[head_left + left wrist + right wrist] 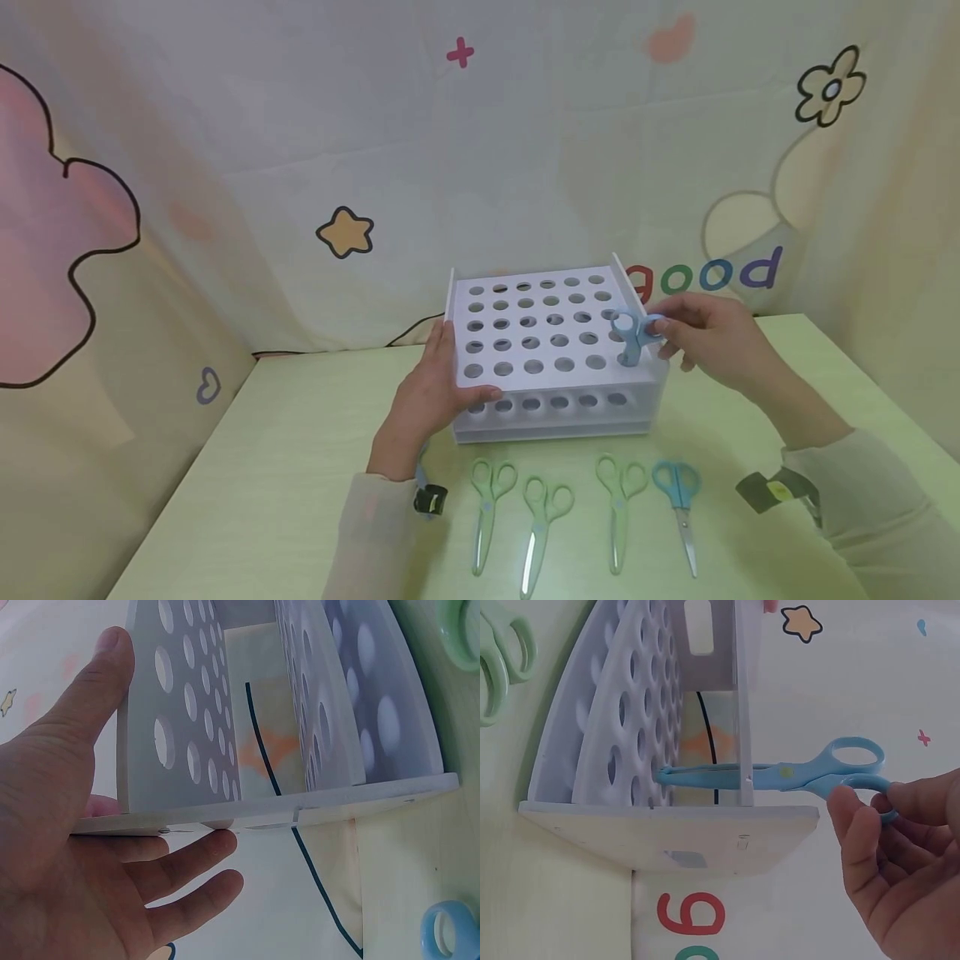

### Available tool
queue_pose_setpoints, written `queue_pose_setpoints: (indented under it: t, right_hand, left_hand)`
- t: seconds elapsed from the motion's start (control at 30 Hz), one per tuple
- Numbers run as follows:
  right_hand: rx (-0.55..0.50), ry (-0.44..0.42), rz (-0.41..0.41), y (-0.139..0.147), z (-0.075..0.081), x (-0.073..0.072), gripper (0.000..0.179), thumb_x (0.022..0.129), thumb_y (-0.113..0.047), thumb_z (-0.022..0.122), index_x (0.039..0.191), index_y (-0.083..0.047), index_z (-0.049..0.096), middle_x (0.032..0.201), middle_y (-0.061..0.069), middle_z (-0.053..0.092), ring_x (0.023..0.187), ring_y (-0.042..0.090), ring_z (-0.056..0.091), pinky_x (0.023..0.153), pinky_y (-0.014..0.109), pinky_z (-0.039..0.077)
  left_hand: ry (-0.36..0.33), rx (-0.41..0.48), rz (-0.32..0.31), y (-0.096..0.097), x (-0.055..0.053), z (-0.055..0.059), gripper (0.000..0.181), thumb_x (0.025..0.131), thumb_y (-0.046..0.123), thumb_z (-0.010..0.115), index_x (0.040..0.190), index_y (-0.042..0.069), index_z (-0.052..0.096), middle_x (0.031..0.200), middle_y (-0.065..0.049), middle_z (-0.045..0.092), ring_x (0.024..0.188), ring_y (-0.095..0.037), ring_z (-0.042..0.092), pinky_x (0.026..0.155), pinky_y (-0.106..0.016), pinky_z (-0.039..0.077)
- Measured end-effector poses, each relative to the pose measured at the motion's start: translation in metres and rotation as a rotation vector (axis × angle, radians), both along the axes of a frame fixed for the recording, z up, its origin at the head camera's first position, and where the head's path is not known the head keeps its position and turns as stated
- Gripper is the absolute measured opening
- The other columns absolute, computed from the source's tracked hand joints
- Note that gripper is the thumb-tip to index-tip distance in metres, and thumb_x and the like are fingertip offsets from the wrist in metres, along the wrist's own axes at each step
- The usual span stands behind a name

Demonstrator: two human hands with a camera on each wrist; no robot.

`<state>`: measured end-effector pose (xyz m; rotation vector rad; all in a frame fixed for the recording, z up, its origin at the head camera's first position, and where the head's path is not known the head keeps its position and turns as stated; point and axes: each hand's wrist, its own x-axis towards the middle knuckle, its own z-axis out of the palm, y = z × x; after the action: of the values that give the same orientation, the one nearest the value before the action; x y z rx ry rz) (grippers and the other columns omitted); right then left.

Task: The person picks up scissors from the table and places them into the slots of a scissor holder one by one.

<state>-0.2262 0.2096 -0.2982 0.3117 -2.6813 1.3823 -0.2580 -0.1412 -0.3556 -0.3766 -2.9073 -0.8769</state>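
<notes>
A white rack (554,388) with rows of round holes stands on the table. My left hand (429,390) holds its left side, with the thumb over the top plate's front edge and the fingers along the outer side panel. With the right hand (708,337) I pinch one handle loop of light blue scissors (787,776). In the right wrist view, their sheathed blade passes through the top plate, its tip at the perforated lower plate (622,705); I cannot tell whether the tip is in a hole.
Three green scissors, the left (487,504), middle (538,529) and right (618,504), lie in front of the rack. Beside them lie blue scissors (681,500) with a bare metal blade. A patterned curtain (375,125) hangs behind the table (300,433).
</notes>
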Motion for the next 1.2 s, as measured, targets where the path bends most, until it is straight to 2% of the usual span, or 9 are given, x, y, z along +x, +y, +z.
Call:
queue_pose_setpoints:
  t: [0.2, 0.3, 0.57, 0.93, 1.2]
  right_hand:
    - [0.018, -0.051, -0.025, 0.0, -0.002, -0.001, 0.025, 0.102, -0.012, 0.06, 0.123, 0.002, 0.062, 0.103, 0.02, 0.068, 0.066, 0.028, 0.061, 0.06, 0.031, 0.052]
    - [0.017, -0.084, -0.032, -0.001, -0.003, -0.001, 0.026, 0.102, -0.013, 0.061, 0.124, 0.001, 0.062, 0.103, 0.018, 0.067, 0.063, 0.026, 0.058, 0.059, 0.031, 0.051]
    - [0.025, -0.128, -0.041, -0.003, -0.007, -0.002, 0.029, 0.102, -0.016, 0.062, 0.125, 0.0, 0.061, 0.105, 0.018, 0.067, 0.064, 0.025, 0.058, 0.06, 0.031, 0.05]
    - [0.068, -0.081, -0.018, -0.002, -0.013, -0.004, 0.027, 0.103, -0.012, 0.058, 0.125, 0.002, 0.063, 0.111, 0.021, 0.066, 0.073, 0.026, 0.062, 0.064, 0.031, 0.055]
    - [0.08, -0.055, -0.047, 0.001, -0.015, -0.003, 0.028, 0.103, -0.015, 0.058, 0.126, 0.0, 0.063, 0.114, 0.02, 0.066, 0.078, 0.026, 0.065, 0.066, 0.03, 0.055]
  left_hand:
    - [0.017, 0.002, -0.01, 0.0, -0.001, -0.002, 0.123, 0.078, 0.051, 0.085, 0.163, 0.007, 0.007, 0.169, -0.007, 0.005, 0.12, -0.03, 0.051, 0.088, -0.044, 0.048]
    - [0.016, 0.0, -0.011, 0.0, -0.002, -0.002, 0.123, 0.078, 0.051, 0.085, 0.163, 0.007, 0.007, 0.169, -0.008, 0.005, 0.12, -0.03, 0.05, 0.088, -0.044, 0.048]
    - [0.0, 0.0, -0.003, 0.0, -0.002, -0.002, 0.125, 0.078, 0.051, 0.085, 0.163, 0.007, 0.006, 0.169, -0.007, 0.003, 0.126, -0.031, 0.048, 0.093, -0.046, 0.047]
    - [-0.019, -0.003, 0.009, 0.0, -0.002, -0.001, 0.125, 0.078, 0.052, 0.085, 0.162, 0.006, 0.005, 0.169, -0.006, -0.001, 0.134, -0.031, 0.043, 0.097, -0.046, 0.045]
    - [-0.03, -0.011, 0.017, 0.0, -0.001, 0.001, 0.125, 0.078, 0.053, 0.084, 0.162, 0.005, 0.004, 0.169, -0.007, -0.002, 0.136, -0.031, 0.042, 0.099, -0.046, 0.044]
